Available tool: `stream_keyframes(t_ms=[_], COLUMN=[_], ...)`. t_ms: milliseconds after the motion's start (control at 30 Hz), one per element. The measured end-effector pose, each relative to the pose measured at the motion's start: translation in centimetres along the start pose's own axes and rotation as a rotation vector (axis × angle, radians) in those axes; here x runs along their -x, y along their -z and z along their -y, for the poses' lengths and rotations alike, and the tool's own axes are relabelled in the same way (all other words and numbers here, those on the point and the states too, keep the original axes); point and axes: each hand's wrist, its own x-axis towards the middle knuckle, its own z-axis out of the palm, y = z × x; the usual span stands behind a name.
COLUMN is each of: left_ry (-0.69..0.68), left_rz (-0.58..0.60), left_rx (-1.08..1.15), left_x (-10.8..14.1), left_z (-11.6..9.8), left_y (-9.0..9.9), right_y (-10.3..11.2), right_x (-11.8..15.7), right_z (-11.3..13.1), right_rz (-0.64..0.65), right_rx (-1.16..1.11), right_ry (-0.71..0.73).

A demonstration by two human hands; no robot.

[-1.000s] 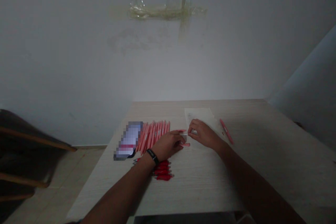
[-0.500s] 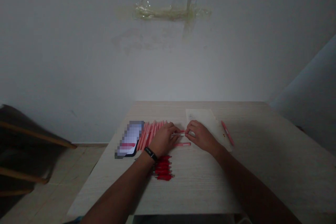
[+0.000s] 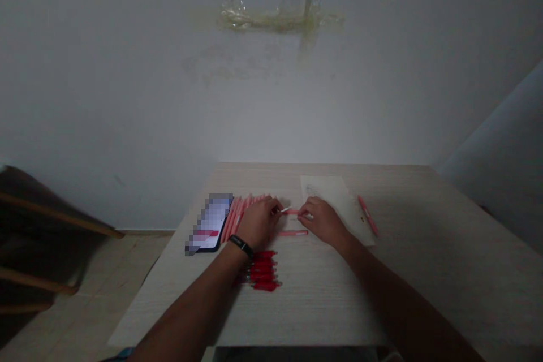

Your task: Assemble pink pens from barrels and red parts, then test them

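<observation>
My left hand [image 3: 258, 224] and my right hand [image 3: 320, 220] almost meet above the pale wooden table [image 3: 322, 305]. Between their fingertips they hold a slim pink pen [image 3: 291, 211] with a white tip or refill showing at its left end. My left hand lies partly over a tight row of pink pens [image 3: 235, 219]. Just below the held pen, a single pink pen [image 3: 292, 232] lies flat. Below my left wrist sits a bunch of red pen parts [image 3: 263, 271]. My right hand rests at the edge of a white paper sheet [image 3: 331, 195].
A phone with a blurred screen [image 3: 209, 222] lies left of the pink row. Another pink pen [image 3: 367, 215] lies beside the paper's right edge. A dark wooden chair [image 3: 29, 203] stands left of the table, and a wall with old tape marks rises behind.
My left hand has shifted left, further over the pink row. The held pen now spans the gap between my hands, and the view has levelled slightly.
</observation>
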Motion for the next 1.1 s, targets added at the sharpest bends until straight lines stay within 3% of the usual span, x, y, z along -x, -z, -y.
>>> stream_keyframes(t_ms=[333,600,1100], left_ry=[0.021,0.022,0.006], left_rz=[0.027,0.067,0.089], left_rx=[0.002,-0.007,-0.006], left_x=[0.1,0.0,0.1], left_z=[-0.3,-0.2,-0.2], left_y=[-0.1,-0.1,-0.4], right_y=[-0.8,1.1,1.2], right_x=[-0.5,-0.3,-0.3], right_z=[0.2,-0.6,-0.2], right_rz=[0.110,-0.040,-0.036], right_rx=[0.103,0.007,0.023], right_ry=[0.054,0.059,0.089])
